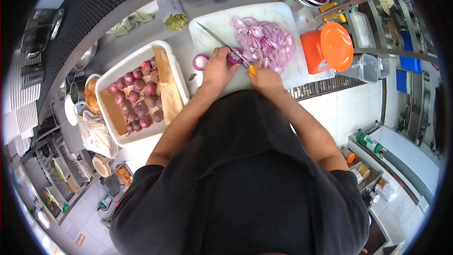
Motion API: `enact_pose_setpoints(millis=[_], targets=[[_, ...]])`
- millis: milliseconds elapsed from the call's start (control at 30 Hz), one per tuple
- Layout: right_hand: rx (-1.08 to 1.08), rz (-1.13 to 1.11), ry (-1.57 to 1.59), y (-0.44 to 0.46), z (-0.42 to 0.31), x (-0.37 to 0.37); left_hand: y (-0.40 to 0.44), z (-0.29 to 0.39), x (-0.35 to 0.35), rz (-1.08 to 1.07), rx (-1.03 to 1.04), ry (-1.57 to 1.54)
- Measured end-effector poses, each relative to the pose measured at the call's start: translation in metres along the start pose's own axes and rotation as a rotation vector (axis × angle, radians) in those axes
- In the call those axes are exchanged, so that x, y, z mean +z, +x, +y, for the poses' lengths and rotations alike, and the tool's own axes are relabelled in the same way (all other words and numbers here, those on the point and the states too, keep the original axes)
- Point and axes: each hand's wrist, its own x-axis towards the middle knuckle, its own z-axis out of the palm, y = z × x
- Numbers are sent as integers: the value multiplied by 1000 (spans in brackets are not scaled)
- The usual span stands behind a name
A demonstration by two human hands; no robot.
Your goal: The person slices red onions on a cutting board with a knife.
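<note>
A knife point(214, 36) with a yellow handle is gripped in my right hand point(267, 79), its blade pointing up and left over the white cutting board point(207, 19). My left hand point(220, 70) holds a purple onion piece point(234, 56) on the board, beside the blade. A cut onion half point(200, 62) lies just left of my left hand. Sliced onion point(269, 40) is piled on the right part of the board.
A white crate point(104, 106) at the left holds several whole red onions point(140, 109) and brown paper. Right of the board stands an orange container point(313, 52) with an orange lid point(336, 46). Green stalks point(175, 21) lie behind the crate; metal bowls stand at the back right.
</note>
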Motion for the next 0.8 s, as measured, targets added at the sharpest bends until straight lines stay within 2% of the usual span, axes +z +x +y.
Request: enact_pose_setpoints(millis=[133,233,333,433,533,633,800], targets=[[38,-26,43,1,10,1,3,6,10,53,153,142],[30,37,57,-8,17,-10,9,15,7,-23,81,188],[128,-40,6,-15,14,-24,11,19,5,-101,59,250],[127,-46,-47,-15,8,-30,16,20,1,-151,38,225],[29,-8,-118,-20,1,-46,10,21,-3,-94,47,151],[20,-38,-129,-26,-9,-66,11,16,-1,-86,42,129],[99,-76,-53,-11,-6,-27,13,8,3,-75,63,99]])
